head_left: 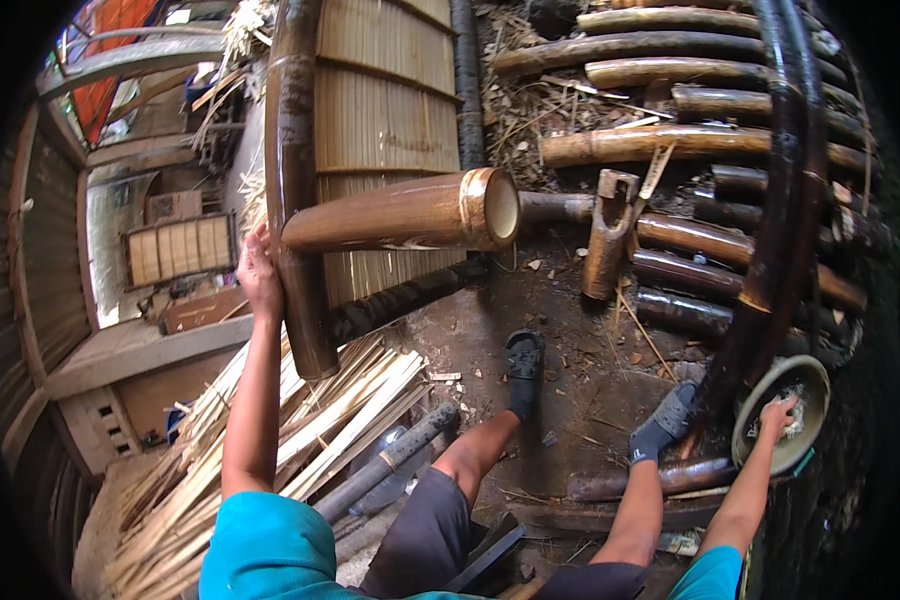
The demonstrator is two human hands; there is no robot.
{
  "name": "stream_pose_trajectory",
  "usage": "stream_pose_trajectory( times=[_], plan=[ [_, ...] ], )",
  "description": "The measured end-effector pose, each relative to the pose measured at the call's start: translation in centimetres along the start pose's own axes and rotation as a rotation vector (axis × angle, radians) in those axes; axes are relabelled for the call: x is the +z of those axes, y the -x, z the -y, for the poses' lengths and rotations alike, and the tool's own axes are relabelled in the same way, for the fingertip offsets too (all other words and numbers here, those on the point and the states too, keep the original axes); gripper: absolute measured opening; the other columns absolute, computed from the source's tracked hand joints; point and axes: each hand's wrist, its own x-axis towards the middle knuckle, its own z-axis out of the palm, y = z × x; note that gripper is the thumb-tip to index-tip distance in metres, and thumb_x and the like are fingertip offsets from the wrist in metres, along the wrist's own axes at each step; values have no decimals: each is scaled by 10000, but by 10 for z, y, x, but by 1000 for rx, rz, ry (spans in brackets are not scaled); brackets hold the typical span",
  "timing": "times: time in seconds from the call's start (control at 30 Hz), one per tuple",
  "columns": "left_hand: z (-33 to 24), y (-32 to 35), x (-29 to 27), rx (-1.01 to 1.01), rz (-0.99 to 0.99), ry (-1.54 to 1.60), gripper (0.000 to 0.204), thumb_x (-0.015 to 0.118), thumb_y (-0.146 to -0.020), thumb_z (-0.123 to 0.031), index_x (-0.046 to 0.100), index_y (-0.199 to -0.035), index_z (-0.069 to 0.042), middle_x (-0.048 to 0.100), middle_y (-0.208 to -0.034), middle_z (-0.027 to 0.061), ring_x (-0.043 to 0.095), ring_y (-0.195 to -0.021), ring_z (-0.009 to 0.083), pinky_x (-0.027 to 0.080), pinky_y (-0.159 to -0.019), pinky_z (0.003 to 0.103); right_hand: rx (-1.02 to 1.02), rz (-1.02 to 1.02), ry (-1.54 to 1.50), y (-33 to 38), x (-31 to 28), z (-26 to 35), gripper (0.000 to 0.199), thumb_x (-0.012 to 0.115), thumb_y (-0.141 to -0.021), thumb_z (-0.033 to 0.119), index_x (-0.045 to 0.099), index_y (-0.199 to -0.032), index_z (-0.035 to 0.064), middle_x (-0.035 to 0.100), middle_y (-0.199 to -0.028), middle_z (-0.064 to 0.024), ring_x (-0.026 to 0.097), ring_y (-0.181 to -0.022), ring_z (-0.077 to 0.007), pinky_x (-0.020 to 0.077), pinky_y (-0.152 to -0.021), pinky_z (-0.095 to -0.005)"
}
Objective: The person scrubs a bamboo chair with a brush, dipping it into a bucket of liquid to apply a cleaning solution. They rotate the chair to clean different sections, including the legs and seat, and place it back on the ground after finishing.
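My left hand (259,272) rests against the dark upright bamboo post (292,190) of a furniture frame with a slatted bamboo panel (382,120). A thick bamboo arm (400,214) with a pale cut end sticks out from that post toward me. My right hand (776,415) reaches down into a round greenish bowl (812,383) on the ground and touches a pale wad inside it. A tall dark curved bamboo pole (785,190) rises just left of the bowl.
Pale split bamboo strips (310,410) are heaped at lower left. Brown bamboo poles (670,140) are stacked at the upper right, with a short notched piece (608,235) leaning there. My feet in dark sandals (523,358) stand on the dirt floor. Wooden structures fill the left side.
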Motion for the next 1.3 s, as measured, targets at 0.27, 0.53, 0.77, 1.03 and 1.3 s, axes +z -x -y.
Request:
stream_pose_trajectory(
  times=[0.27, 0.53, 0.77, 1.03, 1.3],
  plan=[
    [18, -2, 9, -35, -132, 137, 592, 318, -1090, -470, 589, -1248, 32, 684, -1054, 119, 677, -874, 181, 545, -768, 291, -24, 637, -1785, 54, -59, -15, 574, 523, -965, 415, 538, -1396, 36, 639, -1313, -100, 670, -1039, -225, 551, -922, -415],
    [45, -26, 25, -170, 2, 369, 472, 336, -1105, -371, 595, -1279, -16, 680, -1078, 77, 654, -934, 147, 526, -829, 297, -538, 1334, -1841, 348, -281, 93, 645, 619, -856, 369, 519, -1365, -15, 637, -1097, -164, 664, -853, -288, 564, -694, -401],
    [77, -19, 29, -720, 13, 1021, 624, 300, -1082, -515, 598, -1212, 18, 711, -1037, 115, 666, -960, 206, 522, -885, 344, -1792, 657, -655, 739, -278, 322, 323, 653, -902, 151, 678, -1214, 75, 676, -1229, -142, 660, -1120, -283, 514, -968, -385],
    [50, -13, 36, -757, 224, 999, 664, 287, -1083, -506, 599, -1279, 47, 684, -1166, 163, 647, -1093, 242, 498, -947, 339, -1710, -1074, -276, 780, -253, 614, 253, 585, -853, 166, 692, -1054, 56, 595, -1369, -159, 345, -1445, -411, 230, -1182, -623],
    [65, -103, 32, -768, 380, 1576, 762, 239, -1033, -634, 332, -1527, -61, 374, -1546, 215, 455, -1368, 330, 359, -1155, 484, -1764, -393, -317, 831, -198, 497, 516, 571, -897, 237, 571, -1363, 15, 385, -1534, -266, 248, -1454, -524, 169, -1178, -665]
  ],
)
